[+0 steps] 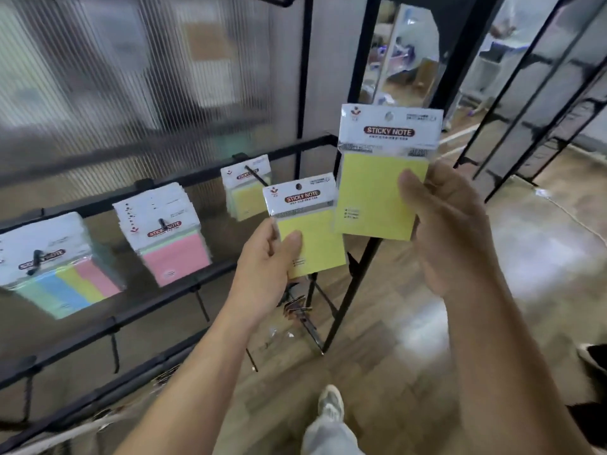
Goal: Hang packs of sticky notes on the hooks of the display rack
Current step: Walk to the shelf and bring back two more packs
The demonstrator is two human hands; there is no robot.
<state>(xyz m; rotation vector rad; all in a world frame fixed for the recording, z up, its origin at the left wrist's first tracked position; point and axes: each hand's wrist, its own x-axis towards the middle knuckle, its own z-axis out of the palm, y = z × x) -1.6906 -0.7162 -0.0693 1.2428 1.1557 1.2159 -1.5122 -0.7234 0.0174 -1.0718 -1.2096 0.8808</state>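
Observation:
My left hand (262, 261) grips a yellow sticky-note pack (310, 231) by its lower left corner, thumb on the front. My right hand (450, 231) holds a second, nearer yellow pack (377, 192) at its right edge, thumb on the front, upright. Both packs are in front of the black display rack (197, 172). A hook (256, 175) on its upper rail carries a yellow-green pack (244, 188). Further left hang a stack of pink-fronted packs (167, 238) and multicolour packs (59, 267).
Bare hooks (115, 353) stick out from the lower rails. A second black frame (525, 103) stands at the right. Ribbed translucent panels back the rack. Below are a wooden floor, my shoe (330, 405) and a dark shoe (594, 356) at the right edge.

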